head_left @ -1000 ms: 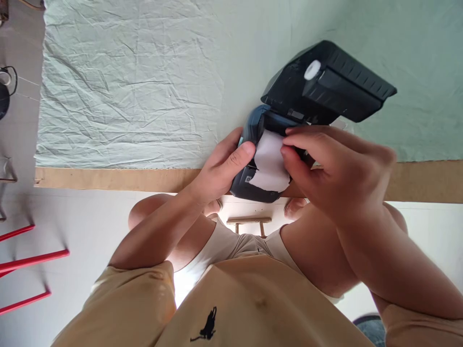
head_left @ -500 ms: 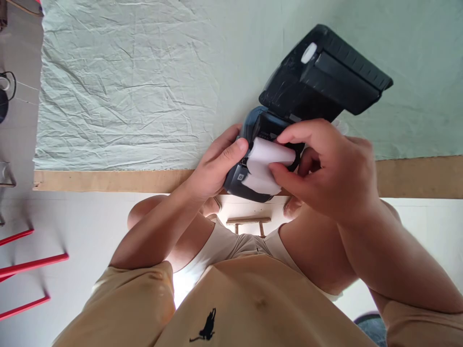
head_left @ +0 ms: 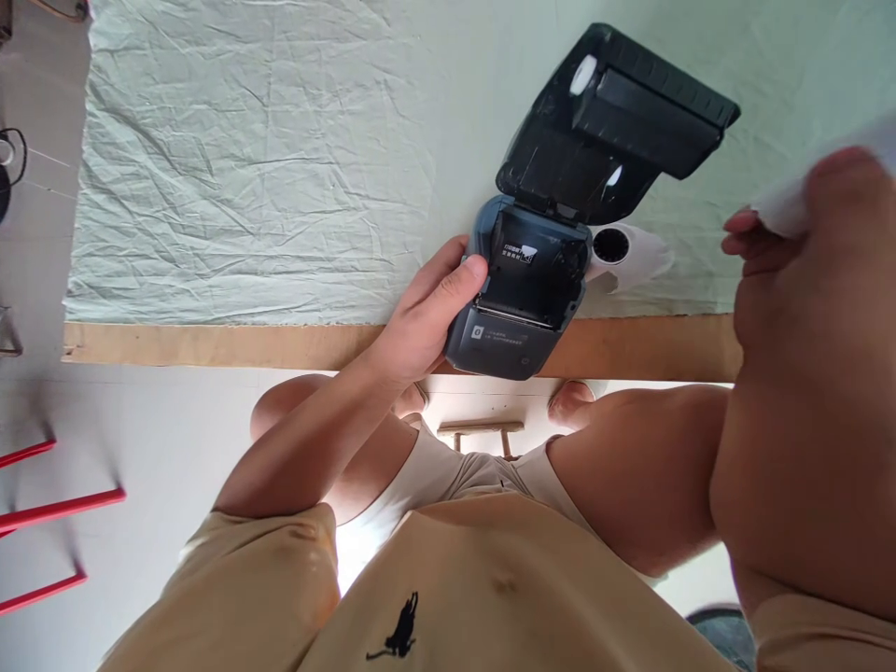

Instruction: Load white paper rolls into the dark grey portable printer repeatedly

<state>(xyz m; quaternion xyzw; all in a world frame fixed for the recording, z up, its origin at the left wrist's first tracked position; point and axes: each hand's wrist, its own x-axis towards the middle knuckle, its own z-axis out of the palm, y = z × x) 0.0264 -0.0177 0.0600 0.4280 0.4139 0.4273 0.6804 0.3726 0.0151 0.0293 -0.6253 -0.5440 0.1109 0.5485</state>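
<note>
With our left hand we grip the black printer by its left side, thumb pressed on the rim and the other fingers tucked along and beneath it. The printer sits at the front of the counter, its near end overlapping the brown front edge; we cannot tell whether it rests there or is held just above. Its lid stands wide open, swung away from us over the far cloth, which spreads broad and creased to the counter's left edge. Our right hand, blurred, is well apart near the right border of the view, fingers pinching white paper that runs partly out of sight. Between that hand and the printer lies a paper roll, just beside the printer's right edge, with a strip of cloth separating it from our fingers.
</note>
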